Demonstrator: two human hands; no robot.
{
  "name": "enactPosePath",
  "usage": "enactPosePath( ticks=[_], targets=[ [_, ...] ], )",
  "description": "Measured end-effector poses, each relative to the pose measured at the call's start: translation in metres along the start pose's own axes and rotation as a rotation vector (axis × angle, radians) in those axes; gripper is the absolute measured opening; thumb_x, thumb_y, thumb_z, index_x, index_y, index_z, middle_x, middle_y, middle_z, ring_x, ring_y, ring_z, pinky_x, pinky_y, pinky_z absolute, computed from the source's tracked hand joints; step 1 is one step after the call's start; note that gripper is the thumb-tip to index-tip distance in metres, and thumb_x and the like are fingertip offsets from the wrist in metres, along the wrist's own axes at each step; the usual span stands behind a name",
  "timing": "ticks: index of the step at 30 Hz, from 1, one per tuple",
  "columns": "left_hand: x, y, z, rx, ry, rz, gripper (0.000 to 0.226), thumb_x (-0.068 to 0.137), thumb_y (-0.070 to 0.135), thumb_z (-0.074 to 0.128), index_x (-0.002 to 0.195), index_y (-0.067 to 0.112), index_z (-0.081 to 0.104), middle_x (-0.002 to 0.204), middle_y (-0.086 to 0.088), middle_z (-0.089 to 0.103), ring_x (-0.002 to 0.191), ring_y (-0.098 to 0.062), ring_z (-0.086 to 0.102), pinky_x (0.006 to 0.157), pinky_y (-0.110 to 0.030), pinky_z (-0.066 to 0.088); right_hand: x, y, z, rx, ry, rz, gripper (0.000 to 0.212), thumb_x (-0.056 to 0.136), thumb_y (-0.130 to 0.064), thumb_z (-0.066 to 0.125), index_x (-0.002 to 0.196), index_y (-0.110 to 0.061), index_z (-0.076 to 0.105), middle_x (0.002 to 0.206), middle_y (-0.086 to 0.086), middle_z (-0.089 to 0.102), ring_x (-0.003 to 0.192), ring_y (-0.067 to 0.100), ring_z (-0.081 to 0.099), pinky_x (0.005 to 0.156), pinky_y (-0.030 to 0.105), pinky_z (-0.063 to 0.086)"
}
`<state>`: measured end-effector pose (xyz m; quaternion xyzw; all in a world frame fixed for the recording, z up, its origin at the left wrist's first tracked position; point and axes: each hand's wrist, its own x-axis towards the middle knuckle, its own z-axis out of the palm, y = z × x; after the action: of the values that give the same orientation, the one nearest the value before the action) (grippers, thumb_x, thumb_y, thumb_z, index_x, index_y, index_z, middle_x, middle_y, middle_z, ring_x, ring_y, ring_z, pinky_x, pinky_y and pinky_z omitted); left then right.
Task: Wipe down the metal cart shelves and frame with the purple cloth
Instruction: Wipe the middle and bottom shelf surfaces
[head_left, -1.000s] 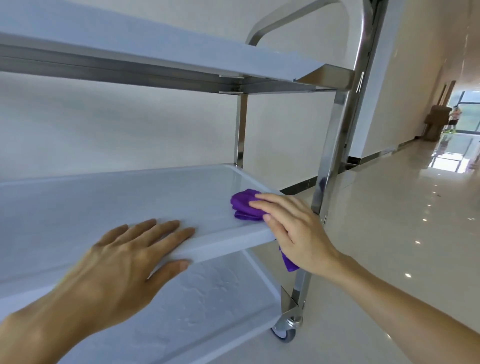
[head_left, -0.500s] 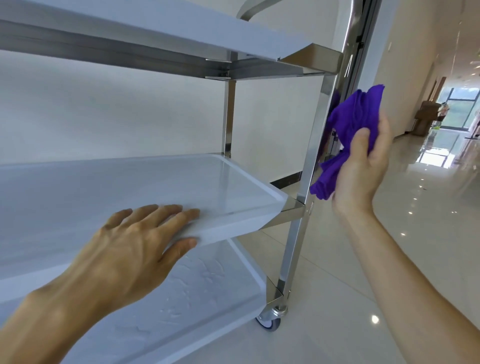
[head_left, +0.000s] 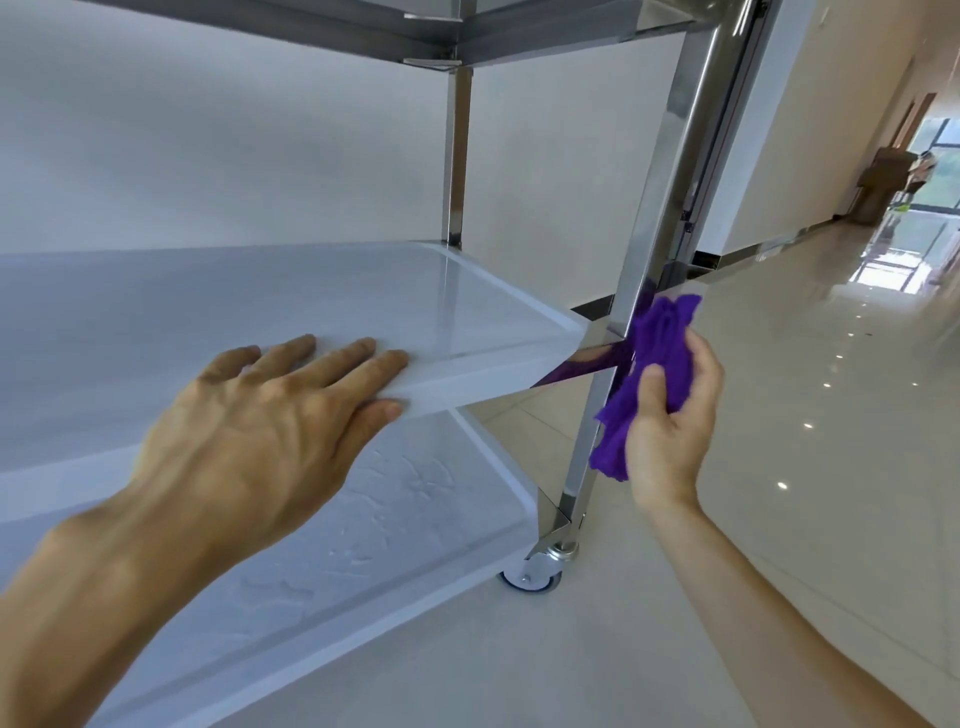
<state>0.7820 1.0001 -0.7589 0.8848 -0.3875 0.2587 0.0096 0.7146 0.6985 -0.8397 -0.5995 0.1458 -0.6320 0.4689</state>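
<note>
Down the post (head_left: 670, 208) goes the right hand (head_left: 670, 415) since half a second ago, its fingers clamped on the bunched cloth (head_left: 657, 343), which now presses the metal at the middle shelf (head_left: 363, 312) corner. Left hand (head_left: 260, 431) lies flat and spread on that shelf's front edge, holding nothing. By my judgement the shelf top is wiped and the frame is under way; the post's lower stretch, bottom shelf (head_left: 395, 519) and caster (head_left: 535, 571) seem left. No writing is readable.

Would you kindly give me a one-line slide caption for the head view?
Right hand presses the purple cloth against the cart's front post while the left hand steadies the middle shelf.
</note>
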Motion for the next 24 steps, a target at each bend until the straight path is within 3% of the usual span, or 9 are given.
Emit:
enactPosePath(
  ticks=[3,7,10,13,15,17,19,24],
  targets=[
    [-0.001,-0.002,0.003,-0.002,0.020,0.013,0.052,0.097,0.052,0.030,0.139,0.031,0.054,0.138,0.007,0.060,0.119,-0.032,0.063,0.091,-0.053,0.053,-0.002,0.013,-0.011,0.010,0.093,0.289,0.041,0.100,-0.012,0.047,0.137,-0.030,0.046,0.133,-0.009,0.058,0.114,0.011,0.060,0.100,0.042,0.052],
    [0.000,-0.003,0.007,-0.001,0.048,0.014,0.052,0.098,0.053,0.028,0.139,0.032,0.053,0.138,0.008,0.059,0.119,-0.031,0.063,0.091,-0.052,0.053,-0.016,0.012,-0.005,0.176,-0.163,0.434,0.054,0.088,-0.012,0.043,0.136,-0.037,0.054,0.124,-0.010,0.066,0.097,0.020,0.070,0.082,0.043,0.059],
    [0.002,-0.005,0.009,0.002,0.055,0.019,0.053,0.099,0.053,0.026,0.139,0.031,0.052,0.139,0.007,0.059,0.119,-0.032,0.063,0.091,-0.052,0.053,-0.018,0.011,-0.011,0.151,-0.309,0.379,0.072,0.082,-0.003,0.044,0.145,-0.039,0.043,0.130,-0.009,0.061,0.099,0.025,0.069,0.089,0.045,0.056],
    [0.001,-0.006,0.012,0.011,0.062,0.031,0.054,0.099,0.054,0.024,0.140,0.031,0.050,0.139,0.008,0.058,0.119,-0.032,0.063,0.090,-0.052,0.054,-0.016,0.017,-0.026,-0.142,-0.399,0.180,0.070,0.094,-0.005,0.060,0.150,-0.036,0.033,0.146,-0.013,0.045,0.131,0.014,0.050,0.109,0.046,0.044],
    [0.001,-0.007,0.014,0.011,0.073,0.033,0.054,0.100,0.054,0.022,0.140,0.032,0.050,0.139,0.009,0.058,0.118,-0.031,0.063,0.090,-0.051,0.054,-0.010,0.019,-0.028,-0.292,-0.423,0.085,0.075,0.090,-0.018,0.071,0.151,-0.034,0.031,0.140,-0.017,0.039,0.130,-0.004,0.042,0.108,0.028,0.042],
    [0.001,-0.007,0.016,0.012,0.088,0.039,0.053,0.100,0.054,0.022,0.140,0.032,0.050,0.139,0.009,0.059,0.117,-0.032,0.063,0.089,-0.050,0.054,-0.002,0.021,-0.019,-0.365,-0.381,0.066,0.082,0.083,-0.029,0.078,0.150,-0.034,0.031,0.129,-0.014,0.036,0.116,-0.019,0.040,0.096,0.004,0.037],
    [0.002,-0.007,0.017,0.007,0.100,0.041,0.053,0.100,0.054,0.021,0.140,0.032,0.049,0.138,0.009,0.059,0.117,-0.032,0.063,0.088,-0.050,0.054,0.001,0.026,-0.004,-0.363,-0.309,0.078,0.085,0.080,-0.034,0.080,0.149,-0.029,0.031,0.127,-0.010,0.033,0.109,-0.023,0.039,0.091,-0.003,0.034],
    [0.001,-0.008,0.019,-0.009,0.107,0.050,0.053,0.101,0.055,0.019,0.140,0.033,0.047,0.140,0.011,0.057,0.119,-0.031,0.063,0.089,-0.050,0.054,-0.030,0.062,0.002,-0.422,-0.249,0.140,0.072,0.085,-0.036,0.074,0.142,-0.017,0.036,0.128,0.001,0.039,0.116,0.007,0.039,0.106,0.027,0.035]
  ],
)
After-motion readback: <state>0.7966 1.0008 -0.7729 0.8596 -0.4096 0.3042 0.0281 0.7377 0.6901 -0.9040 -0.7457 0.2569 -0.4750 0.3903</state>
